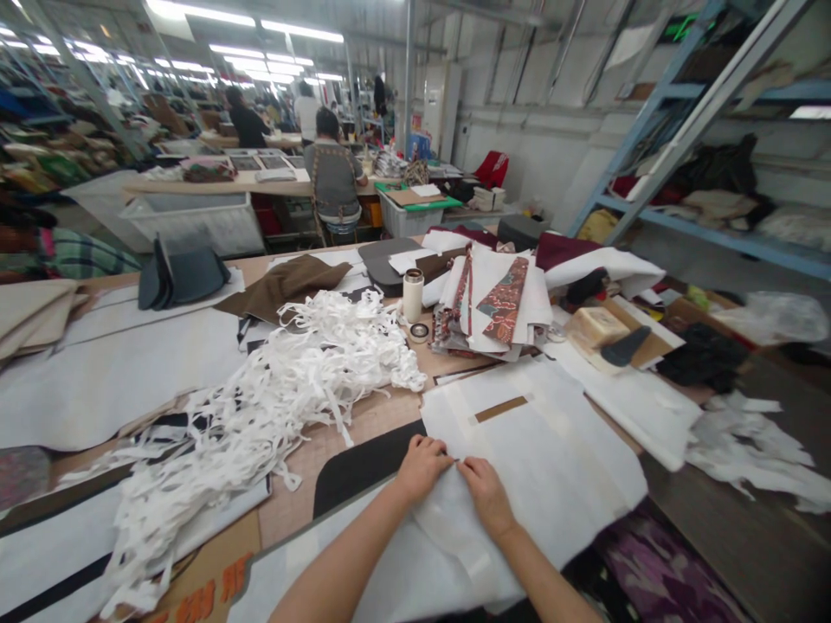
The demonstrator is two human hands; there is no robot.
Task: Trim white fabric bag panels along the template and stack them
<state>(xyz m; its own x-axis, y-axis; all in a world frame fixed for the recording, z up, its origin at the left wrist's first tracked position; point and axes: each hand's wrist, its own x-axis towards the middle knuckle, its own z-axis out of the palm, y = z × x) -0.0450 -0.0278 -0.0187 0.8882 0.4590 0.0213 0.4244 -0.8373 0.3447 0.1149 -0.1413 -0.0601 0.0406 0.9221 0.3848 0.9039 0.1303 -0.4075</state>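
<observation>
My left hand point(421, 472) and my right hand point(486, 495) are close together over the near part of the table. Both are closed, fingertips pinching the upper edge of a thin, whitish, see-through piece point(447, 528) that hangs between my wrists. Whether it is film or paper, I cannot tell. Under the hands lies a large white panel point(545, 441) with rounded corners and a brown slot-shaped strip point(501, 409) near its top. A dark grey panel point(363, 463) sticks out beyond my left hand.
A tangled heap of white strips point(286, 407) spreads to the left. Beyond are a cream bottle point(413, 296), its lid point(419, 330) and stacked patterned pieces point(506, 298). A cardboard box point(633, 333) stands right, below blue shelving point(733, 229). A person point(331, 173) sits at a farther table.
</observation>
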